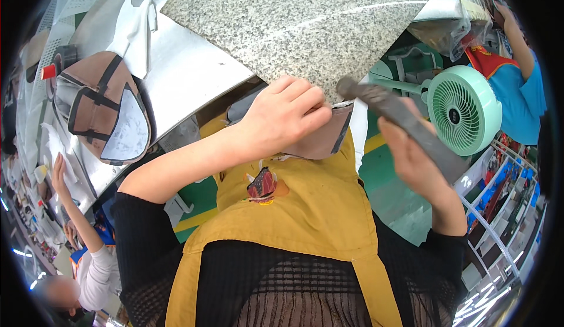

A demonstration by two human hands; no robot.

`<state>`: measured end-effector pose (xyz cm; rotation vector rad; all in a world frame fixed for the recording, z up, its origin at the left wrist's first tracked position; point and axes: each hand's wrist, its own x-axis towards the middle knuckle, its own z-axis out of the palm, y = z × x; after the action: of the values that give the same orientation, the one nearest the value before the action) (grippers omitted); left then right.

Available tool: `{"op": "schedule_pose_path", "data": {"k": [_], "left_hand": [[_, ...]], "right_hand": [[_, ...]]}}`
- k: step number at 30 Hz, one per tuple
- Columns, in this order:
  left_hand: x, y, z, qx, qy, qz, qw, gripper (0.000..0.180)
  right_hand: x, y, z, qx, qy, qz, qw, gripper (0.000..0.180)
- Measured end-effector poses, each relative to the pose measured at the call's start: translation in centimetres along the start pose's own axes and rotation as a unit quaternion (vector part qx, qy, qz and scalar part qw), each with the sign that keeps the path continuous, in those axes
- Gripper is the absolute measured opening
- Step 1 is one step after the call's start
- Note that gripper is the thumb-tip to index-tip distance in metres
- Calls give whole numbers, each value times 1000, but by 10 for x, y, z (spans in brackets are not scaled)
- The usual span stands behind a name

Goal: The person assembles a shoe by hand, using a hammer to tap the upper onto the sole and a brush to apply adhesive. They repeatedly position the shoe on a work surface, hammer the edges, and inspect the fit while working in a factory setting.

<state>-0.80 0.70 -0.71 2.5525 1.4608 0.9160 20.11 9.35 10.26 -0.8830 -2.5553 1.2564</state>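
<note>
My left hand (282, 115) is closed on a brown leather piece (329, 142) and presses it against the near corner of a speckled granite slab (305, 22). My right hand (414, 154) grips a dark grey metal bar (399, 118), held slanting, its upper end close to the slab's corner and the leather. A mustard-yellow apron (294, 209) over black mesh sleeves fills the lower middle of the view.
A brown, black and white shoe upper (103, 107) and a white cut piece (138, 24) lie on the metal worktable (188, 68) at left. A green fan (464, 118) stands at right. Other people work at far right (520, 86) and lower left (88, 256).
</note>
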Motion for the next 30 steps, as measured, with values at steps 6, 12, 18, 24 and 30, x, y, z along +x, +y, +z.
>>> {"op": "schedule_pose_path", "data": {"k": [6, 12, 18, 24, 30], "left_hand": [[-1, 0, -1, 23, -7, 27, 999, 28], [3, 1, -7, -27, -10, -33, 999, 22], [1, 2, -9, -52, -49, -86, 994, 20], [-5, 2, -7, 5, -22, -18, 1000, 25], [-5, 4, -11, -13, -34, -12, 999, 26]], "right_hand": [[-1, -1, 2, 0, -47, 31, 998, 27], [-4, 7, 18, -75, -87, 23, 993, 38], [-6, 10, 17, -18, -67, 29, 997, 38], [-14, 9, 20, -17, -25, 0, 1000, 33], [-9, 2, 9, 25, -23, 25, 999, 32]]}}
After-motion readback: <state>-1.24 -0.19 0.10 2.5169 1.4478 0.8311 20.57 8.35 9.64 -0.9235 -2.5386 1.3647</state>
